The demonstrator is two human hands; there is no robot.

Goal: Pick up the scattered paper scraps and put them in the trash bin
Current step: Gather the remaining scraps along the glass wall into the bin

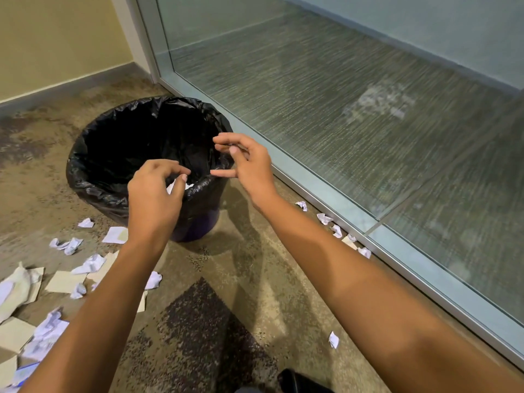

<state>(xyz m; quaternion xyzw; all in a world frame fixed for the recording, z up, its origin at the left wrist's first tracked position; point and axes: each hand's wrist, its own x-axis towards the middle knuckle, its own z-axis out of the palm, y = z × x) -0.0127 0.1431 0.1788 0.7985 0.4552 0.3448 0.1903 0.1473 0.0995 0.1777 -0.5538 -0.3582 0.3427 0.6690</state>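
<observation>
Fingers (168,165) of left hand (154,198) pinch a paper scrap (173,185) over the trash bin (78,168); right hand (246,165) slack, empty. Seemingly featherlight; pinch any fold.

The floor (241,279) is mottled tan-brown carpet with darker speckled patches, one a pointed dark shape (204,321) in the foreground. At the upper left stands a cream wall (56,38) with a grey baseboard (71,83) along its foot. A tall glass panel (312,95) in a pale metal frame (312,191) runs diagonally across the right. Behind it lies grey-green streaked carpet, with a pale wall beyond. Faint reflections show on the glass.
</observation>
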